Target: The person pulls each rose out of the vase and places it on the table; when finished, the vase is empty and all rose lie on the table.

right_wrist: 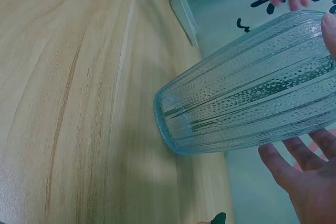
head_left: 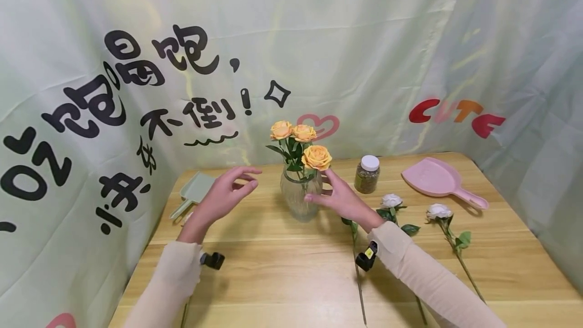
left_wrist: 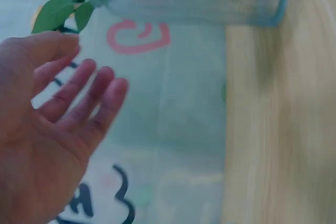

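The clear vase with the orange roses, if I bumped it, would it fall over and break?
The vase might tip if bumped up high, since its base looks narrower than its middle and the roses stand above its rim. It looks like glass, so a fall could crack it. Its ribbed, bumpy sides may make it less slippery to hold.

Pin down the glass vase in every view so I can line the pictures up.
Head: the glass vase stands just right of centre, below mid-height.
Left wrist: the vase appears sideways along the top, cut off by the upper edge, base to the right.
Right wrist: the vase slants from the middle to the right edge, base to the left.
Shared landmark: the wooden tabletop, at the vase's base in all three.
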A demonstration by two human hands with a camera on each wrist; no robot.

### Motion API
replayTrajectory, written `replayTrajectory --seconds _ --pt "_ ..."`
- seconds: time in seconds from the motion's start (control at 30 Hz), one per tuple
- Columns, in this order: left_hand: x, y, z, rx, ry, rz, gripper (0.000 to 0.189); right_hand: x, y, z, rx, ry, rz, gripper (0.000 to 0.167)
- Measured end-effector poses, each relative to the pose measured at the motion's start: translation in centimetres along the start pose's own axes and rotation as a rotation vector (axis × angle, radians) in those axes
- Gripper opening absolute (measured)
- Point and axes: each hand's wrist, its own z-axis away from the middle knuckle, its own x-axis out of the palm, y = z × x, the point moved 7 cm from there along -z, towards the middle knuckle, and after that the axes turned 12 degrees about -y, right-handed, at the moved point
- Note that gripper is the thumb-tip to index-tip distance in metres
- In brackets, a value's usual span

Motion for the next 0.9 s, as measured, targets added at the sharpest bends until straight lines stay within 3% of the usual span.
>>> replayTrajectory --seconds 0.13,0.3,0.43,0.6,0.77,0.9 --pt "1.0 1.5 -2.5 0.107 0.020 0.131 0.034 0.1 -0.3 0.1 0.000 -0.003 -0.001 0.098" --pt "2.6 3.2 -4.6 0.195 -0.017 0.233 0.041 0.2 -0.4 0.1 -0.010 -0.014 -0.017 0.098" --pt "3.8 3.9 -5.8 0.194 -0.048 0.218 0.044 0.1 -0.4 0.0 -0.025 -0.013 -0.010 0.098" --pt "5.1 4.0 -6.8 0.133 -0.088 0.179 0.046 0.1 -0.2 -0.1 -0.029 -0.008 -0.010 0.098" --pt "4.5 4.0 -6.8 0.118 0.005 0.210 0.043 0.2 -0.2 -0.1 -0.044 -0.008 -0.010 0.103" --pt "3.5 4.7 -6.7 0.188 0.078 0.210 0.040 0.1 -0.2 -0.2 -0.037 0.000 0.012 0.106"
